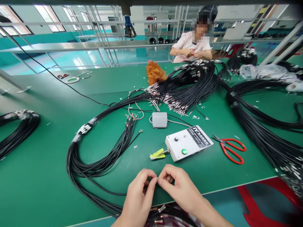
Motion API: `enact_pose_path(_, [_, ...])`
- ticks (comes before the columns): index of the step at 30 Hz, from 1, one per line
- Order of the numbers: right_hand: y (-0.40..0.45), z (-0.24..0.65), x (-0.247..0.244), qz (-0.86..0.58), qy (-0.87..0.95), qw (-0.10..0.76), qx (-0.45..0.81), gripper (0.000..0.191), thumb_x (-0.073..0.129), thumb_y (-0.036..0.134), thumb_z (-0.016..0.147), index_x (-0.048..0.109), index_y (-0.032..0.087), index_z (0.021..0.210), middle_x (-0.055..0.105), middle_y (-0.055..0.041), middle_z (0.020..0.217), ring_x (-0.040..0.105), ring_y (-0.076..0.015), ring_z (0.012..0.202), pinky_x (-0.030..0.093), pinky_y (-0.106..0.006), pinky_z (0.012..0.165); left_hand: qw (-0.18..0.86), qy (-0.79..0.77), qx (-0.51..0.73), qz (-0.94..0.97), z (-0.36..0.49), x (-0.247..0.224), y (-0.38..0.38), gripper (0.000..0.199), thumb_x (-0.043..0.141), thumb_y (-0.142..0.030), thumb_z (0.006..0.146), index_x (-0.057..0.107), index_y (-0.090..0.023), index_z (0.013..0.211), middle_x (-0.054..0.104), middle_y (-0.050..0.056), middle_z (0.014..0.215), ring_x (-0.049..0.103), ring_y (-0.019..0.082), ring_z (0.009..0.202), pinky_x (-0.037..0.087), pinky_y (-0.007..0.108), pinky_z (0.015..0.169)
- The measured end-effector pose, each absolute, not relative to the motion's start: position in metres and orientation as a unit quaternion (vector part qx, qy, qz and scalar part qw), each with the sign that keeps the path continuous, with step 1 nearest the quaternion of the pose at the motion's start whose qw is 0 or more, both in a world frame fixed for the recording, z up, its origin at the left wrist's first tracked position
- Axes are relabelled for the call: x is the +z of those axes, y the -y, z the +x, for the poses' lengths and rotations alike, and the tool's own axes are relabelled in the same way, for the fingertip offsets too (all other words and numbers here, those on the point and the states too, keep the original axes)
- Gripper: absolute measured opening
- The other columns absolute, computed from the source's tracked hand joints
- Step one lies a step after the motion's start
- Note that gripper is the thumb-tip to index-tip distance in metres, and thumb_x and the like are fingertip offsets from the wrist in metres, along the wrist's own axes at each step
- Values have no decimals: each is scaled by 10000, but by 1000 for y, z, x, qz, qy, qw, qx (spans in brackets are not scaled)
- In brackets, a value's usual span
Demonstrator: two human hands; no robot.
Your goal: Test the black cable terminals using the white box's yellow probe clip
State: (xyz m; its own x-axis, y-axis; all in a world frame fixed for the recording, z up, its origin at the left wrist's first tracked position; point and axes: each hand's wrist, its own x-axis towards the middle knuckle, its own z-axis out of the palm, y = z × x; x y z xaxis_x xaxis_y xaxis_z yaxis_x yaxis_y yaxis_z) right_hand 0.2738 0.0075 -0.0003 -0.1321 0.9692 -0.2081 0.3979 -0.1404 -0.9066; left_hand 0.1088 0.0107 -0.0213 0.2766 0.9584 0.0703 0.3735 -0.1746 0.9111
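Black cables [70, 157] curve across the green table [35, 189], one strand reaching the left hand [139, 197]. Left and right hand [180, 186] pinched, fingertips meeting; cannot tell what's gripped. White box [187, 142] just beyond; red-handled scissors [222, 142] right of it.

White-and-teal walls [28, 15] | glossy teal floor [78, 60] | bright windows [50, 17] | grey bench [61, 47]

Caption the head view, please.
Left hand and right hand pinch close together near black cables and a JY-labelled box.
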Motion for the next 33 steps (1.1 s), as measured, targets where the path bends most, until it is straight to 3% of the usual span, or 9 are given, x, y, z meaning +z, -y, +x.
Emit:
enact_pose_path(6, [-12,281,8,-592,644,238,421,150,568,169,850,602,208,709,617,43,698,567,-112,636,383,-225,601,343,-451,332,754,106,-26,-7,172,452,-171,963,606,-217,904,620,16,803,594,157,710,467,252,680])
enact_pose_path(9, [-10,285,7,-581,680,225,387,158,570,171,882,612,217,737,627,46,724,583,-114,649,383,-234,609,423,-478,323,699,105,-23,-12,175,481,-230,954,603,-203,831,612,8,748,579,151,678,464,240,647])
enact_pose_path(12, [-7,287,5,-564,741,224,287,59,605,187,900,645,230,903,671,22,864,610,-147,740,393,-276,689,517,-512,312,611,103,-14,-21,199,523,-303,921,583,-188,769,569,-15,660,553,142,619,454,230,593])
enact_pose_path(15, [-7,283,5,-542,793,226,159,184,681,220,868,628,217,1044,685,-15,966,613,-196,838,372,-315,739,562,-509,304,577,102,-6,-28,206,542,-334,893,572,-178,761,551,-22,641,536,135,594,448,228,574])
enact_pose_path(17, [-9,279,4,-511,824,227,90,39,643,244,903,637,208,918,675,-5,850,592,-188,776,342,-318,702,564,-500,295,587,101,-4,-30,212,529,-334,897,561,-181,753,551,-19,640,537,139,596,451,232,572])
enact_pose_path(20, [-15,275,1,-440,868,229,23,306,449,235,1007,604,202,746,625,14,689,533,-161,661,305,-323,669,492,-472,277,677,95,-8,-29,209,483,-283,922,578,-189,762,582,2,677,552,154,631,459,255,615])
enact_pose_path(23, [-20,278,0,-395,890,226,12,389,342,227,1041,612,197,763,638,15,690,525,-150,659,300,-326,684,403,-420,270,767,87,-12,-30,204,457,-226,929,615,-198,804,623,22,741,571,164,664,454,271,650])
enact_pose_path(29, [-43,287,10,-493,846,190,-69,127,577,205,948,648,183,1052,713,-49,1052,573,-210,999,323,-352,821,469,-505,314,653,82,-7,-48,185,525,-276,896,598,-194,746,580,-14,637,557,149,603,445,236,584])
enact_pose_path(33, [-60,289,8,-502,851,117,-103,86,621,166,911,661,179,986,712,-52,1003,573,-219,965,319,-369,826,494,-522,321,617,86,-4,-62,172,548,-288,856,593,-182,728,571,-17,610,553,149,583,440,237,572])
